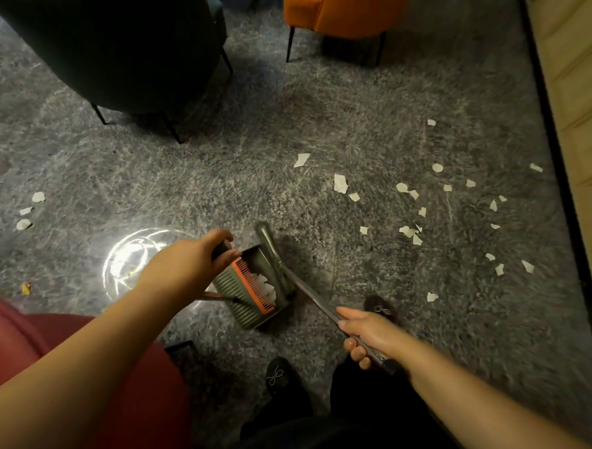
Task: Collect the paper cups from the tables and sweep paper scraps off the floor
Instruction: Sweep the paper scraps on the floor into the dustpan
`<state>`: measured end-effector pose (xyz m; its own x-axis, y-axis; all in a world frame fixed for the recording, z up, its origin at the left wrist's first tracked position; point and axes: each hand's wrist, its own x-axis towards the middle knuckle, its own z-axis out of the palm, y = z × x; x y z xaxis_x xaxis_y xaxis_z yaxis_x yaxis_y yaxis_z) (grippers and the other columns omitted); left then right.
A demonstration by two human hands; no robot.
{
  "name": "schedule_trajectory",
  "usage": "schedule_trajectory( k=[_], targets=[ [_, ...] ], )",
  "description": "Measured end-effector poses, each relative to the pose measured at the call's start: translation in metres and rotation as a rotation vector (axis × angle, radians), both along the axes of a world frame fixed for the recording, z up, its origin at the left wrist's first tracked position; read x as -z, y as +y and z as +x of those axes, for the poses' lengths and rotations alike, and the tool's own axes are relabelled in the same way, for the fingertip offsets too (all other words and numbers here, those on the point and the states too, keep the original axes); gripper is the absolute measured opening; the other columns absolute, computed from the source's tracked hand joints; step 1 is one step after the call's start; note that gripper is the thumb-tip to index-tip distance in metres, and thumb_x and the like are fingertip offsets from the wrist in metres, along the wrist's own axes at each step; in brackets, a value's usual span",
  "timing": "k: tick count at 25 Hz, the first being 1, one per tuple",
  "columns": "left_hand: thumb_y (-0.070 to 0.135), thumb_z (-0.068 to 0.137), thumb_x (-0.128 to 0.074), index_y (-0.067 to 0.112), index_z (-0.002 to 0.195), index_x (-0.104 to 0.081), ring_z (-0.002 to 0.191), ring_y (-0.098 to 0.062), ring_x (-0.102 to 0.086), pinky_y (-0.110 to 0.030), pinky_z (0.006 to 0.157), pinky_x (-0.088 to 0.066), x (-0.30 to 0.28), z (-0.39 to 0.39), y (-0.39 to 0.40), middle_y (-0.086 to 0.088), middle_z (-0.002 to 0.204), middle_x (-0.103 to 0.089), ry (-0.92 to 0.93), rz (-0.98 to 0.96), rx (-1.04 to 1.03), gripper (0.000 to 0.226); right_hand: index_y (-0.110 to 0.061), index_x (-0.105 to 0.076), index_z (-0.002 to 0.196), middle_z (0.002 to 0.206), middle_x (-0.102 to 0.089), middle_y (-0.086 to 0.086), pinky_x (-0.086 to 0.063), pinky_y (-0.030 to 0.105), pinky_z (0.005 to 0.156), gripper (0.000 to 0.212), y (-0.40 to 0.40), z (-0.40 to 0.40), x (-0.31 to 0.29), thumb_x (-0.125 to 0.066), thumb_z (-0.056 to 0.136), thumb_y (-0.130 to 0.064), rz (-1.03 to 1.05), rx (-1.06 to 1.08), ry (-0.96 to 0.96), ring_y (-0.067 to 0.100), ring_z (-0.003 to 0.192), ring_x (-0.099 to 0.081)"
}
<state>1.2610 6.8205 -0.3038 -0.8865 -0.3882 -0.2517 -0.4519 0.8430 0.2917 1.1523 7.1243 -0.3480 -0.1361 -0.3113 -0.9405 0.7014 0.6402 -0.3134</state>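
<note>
My left hand [196, 263] grips the dark handle of a green dustpan [250, 290] with an orange comb edge, held just above the grey floor. White paper scraps [267, 288] lie inside the pan. My right hand [367, 334] grips the metal handle of a broom [305, 286], whose head sits at the pan's mouth. Several white paper scraps [407, 230] are scattered on the floor to the right, and a few more scraps [28, 210] lie at the far left. No paper cups are in view.
A dark round chair [125, 43] stands at the upper left and an orange chair [340, 10] at the top. A red seat [75, 350] is at my lower left. A wooden wall base [585, 102] runs along the right. My shoes [279, 378] stand below the pan.
</note>
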Motion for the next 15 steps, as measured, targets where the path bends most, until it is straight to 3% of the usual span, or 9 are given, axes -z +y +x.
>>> schedule_trajectory(
  k=[4,7,10,15],
  targets=[
    [0.062,0.091,-0.040,0.036,0.121,-0.046,0.070,-0.020,-0.059,-0.031,0.057,-0.045,-0.008,-0.066,0.031,0.004,0.095,-0.069,0.041,0.011,0.086,0.040,-0.028,-0.020,0.151,0.055,-0.037,0.004,-0.031,0.012,0.032,0.053,0.032,-0.043,-0.007,-0.037,0.103,-0.013,-0.019,0.182,0.038,0.007,0.029,-0.034],
    [0.066,0.090,-0.036,0.038,0.124,-0.042,0.074,-0.019,-0.061,-0.031,0.058,-0.047,-0.008,-0.125,0.060,0.005,0.098,-0.069,0.025,-0.008,0.155,0.044,-0.029,-0.021,0.150,0.057,-0.039,0.005,-0.031,0.013,0.032,0.053,0.070,-0.094,-0.013,-0.039,0.103,-0.013,-0.014,0.285,0.075,0.008,0.030,-0.035],
    [0.065,0.091,-0.035,0.038,0.126,-0.043,0.068,-0.018,-0.055,-0.026,0.050,-0.036,-0.008,-0.189,0.093,0.003,0.095,-0.068,0.011,-0.034,0.205,0.045,-0.029,-0.025,0.149,0.057,-0.040,0.006,-0.032,0.014,0.033,0.053,0.112,-0.146,-0.016,-0.041,0.102,-0.013,0.018,0.386,0.112,0.008,0.030,-0.037],
    [0.062,0.094,-0.038,0.036,0.128,-0.043,0.076,-0.024,-0.063,-0.028,0.054,-0.038,-0.003,-0.294,0.143,-0.002,0.095,-0.069,-0.035,-0.078,0.281,0.043,-0.027,-0.023,0.150,0.053,-0.041,0.006,-0.032,0.015,0.031,0.052,0.186,-0.238,-0.008,-0.040,0.102,-0.013,0.069,0.503,0.135,0.009,0.029,-0.038]
  ],
)
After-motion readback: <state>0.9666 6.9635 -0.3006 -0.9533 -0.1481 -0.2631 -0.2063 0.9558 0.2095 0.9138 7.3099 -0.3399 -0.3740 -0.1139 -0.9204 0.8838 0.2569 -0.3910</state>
